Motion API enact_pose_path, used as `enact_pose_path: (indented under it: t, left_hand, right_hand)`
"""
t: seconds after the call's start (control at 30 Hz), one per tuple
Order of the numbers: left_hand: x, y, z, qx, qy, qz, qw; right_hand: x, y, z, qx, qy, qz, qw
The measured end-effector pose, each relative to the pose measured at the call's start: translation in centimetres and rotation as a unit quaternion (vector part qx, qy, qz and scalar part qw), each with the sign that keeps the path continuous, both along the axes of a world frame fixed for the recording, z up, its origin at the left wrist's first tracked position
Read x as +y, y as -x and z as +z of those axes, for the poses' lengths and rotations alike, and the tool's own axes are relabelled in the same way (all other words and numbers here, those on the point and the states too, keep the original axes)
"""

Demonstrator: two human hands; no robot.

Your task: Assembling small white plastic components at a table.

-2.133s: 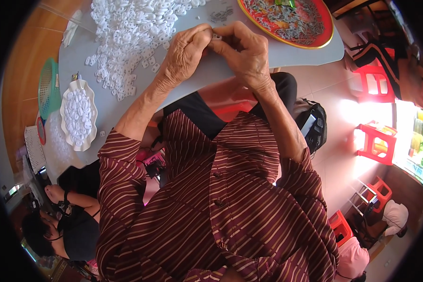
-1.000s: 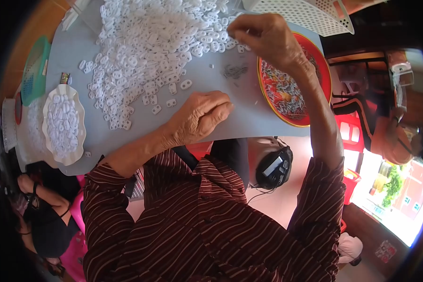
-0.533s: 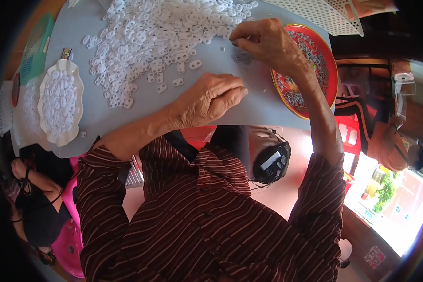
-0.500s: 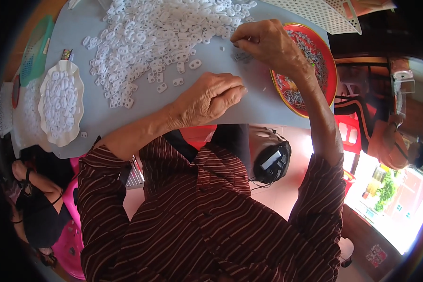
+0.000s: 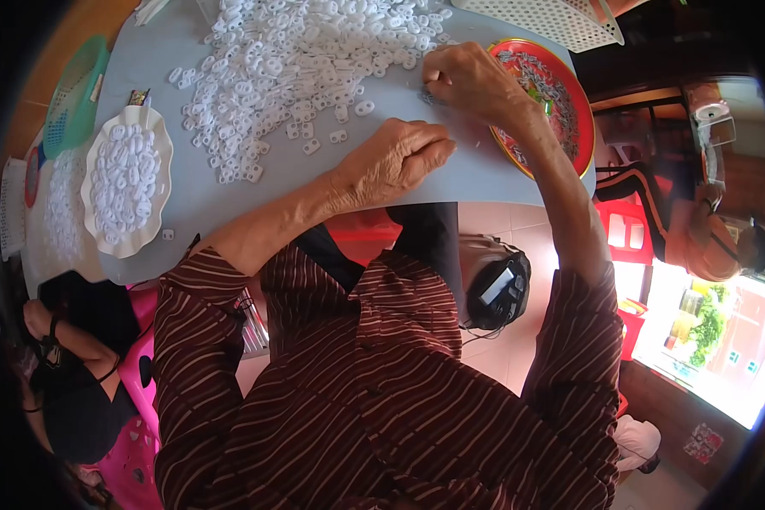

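Note:
My left hand (image 5: 397, 163) is closed over the near edge of the grey table (image 5: 255, 200), thumb pressed against curled fingers. Anything inside it is hidden. My right hand (image 5: 478, 83) bends down at the table between the pile and the red tray, its fingers curled together. A few small grey pieces (image 5: 428, 99) lie by its fingertips; I cannot make out what it holds. Beyond my hands spreads a large pile of small white oval plastic pieces with two holes (image 5: 289, 76). Small slender grey pieces fill much of the red oval tray (image 5: 583, 140), beneath my right wrist.
A scalloped white dish (image 5: 167, 174) of white pieces stands at the left, near a green basket (image 5: 76, 93). A perforated white basket (image 5: 561, 24) sits at the far right. Another person's arm (image 5: 81, 336) is at lower left beside a pink chair (image 5: 132, 446).
The view has shifted slightly. My right hand's fingers have curled in tighter and lower toward the small grey pieces. My left hand stays closed, in nearly the same pose.

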State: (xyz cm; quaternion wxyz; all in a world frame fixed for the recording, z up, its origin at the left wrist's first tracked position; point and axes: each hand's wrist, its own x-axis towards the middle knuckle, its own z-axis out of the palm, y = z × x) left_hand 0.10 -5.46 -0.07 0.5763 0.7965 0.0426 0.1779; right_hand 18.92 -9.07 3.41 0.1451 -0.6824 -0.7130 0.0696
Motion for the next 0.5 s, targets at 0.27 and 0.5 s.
enact_pose_path:
  t: [0.27, 0.5]
  left_hand:
    - [0.2, 0.2, 0.3, 0.022, 0.014, 0.003, 1.0]
    - [-0.1, 0.1, 0.2, 0.01, 0.009, 0.007, 1.0]
  right_hand:
    - [-0.2, 0.4, 1.3, 0.025, 0.002, -0.026, 0.999]
    - [1.2, 1.1, 0.1, 0.037, -0.079, 0.029, 0.996]
